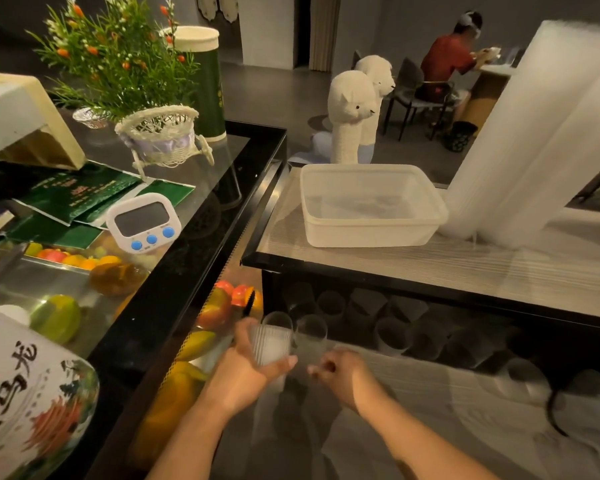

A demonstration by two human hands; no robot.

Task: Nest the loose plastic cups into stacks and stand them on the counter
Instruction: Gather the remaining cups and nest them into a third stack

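Observation:
My left hand (248, 362) grips a short stack of nested clear plastic cups (271, 341), held upright below the counter's edge. Just to its right, a single clear cup (310, 336) is held by my right hand (340, 374), whose fingers curl round its lower part; the two touch or nearly touch. Several loose clear cups (392, 327) stand on the dark lower shelf under the counter (430, 268). Two tall leaning stacks of nested cups (534, 133) stand on the counter at the right.
An empty translucent plastic tub (371, 202) sits on the counter. To the left is a glass display case (187, 209) with a timer (142, 221), a plant basket (163, 136) and fruit. Two alpaca figures (352, 112) stand behind. A person sits far back.

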